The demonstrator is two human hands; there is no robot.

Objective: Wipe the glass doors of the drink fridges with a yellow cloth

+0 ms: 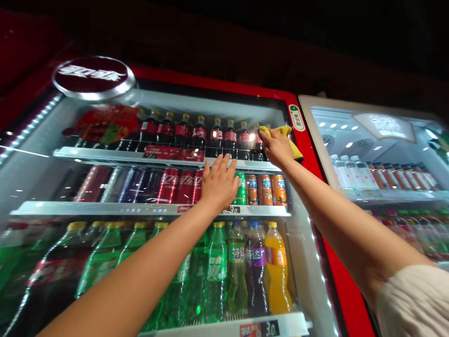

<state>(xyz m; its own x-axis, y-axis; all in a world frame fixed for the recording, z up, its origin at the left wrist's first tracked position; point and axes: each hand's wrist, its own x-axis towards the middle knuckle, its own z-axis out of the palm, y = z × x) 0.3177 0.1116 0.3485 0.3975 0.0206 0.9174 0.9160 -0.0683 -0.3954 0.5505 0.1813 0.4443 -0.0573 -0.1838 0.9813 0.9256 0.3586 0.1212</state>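
My right hand (277,147) is closed on a yellow cloth (296,149), pressed to the glass door (301,243) of a red drinks fridge near its upper right corner. Part of the cloth sticks out beyond my fingers. Lower and to the left, my left hand (220,182) lies flat against the same door with its fingers stretched out. Behind the glass, cola bottles (199,133) line the top shelf. Red cans (168,186) and orange cans (265,189) stand on the middle shelf, partly hidden by my left hand.
Large bottles, among them an orange soda bottle (276,269) and a green bottle (217,257), fill the lower shelf. A round sign (94,77) juts out at the upper left. A second, white-framed fridge (317,140) stands close on the right.
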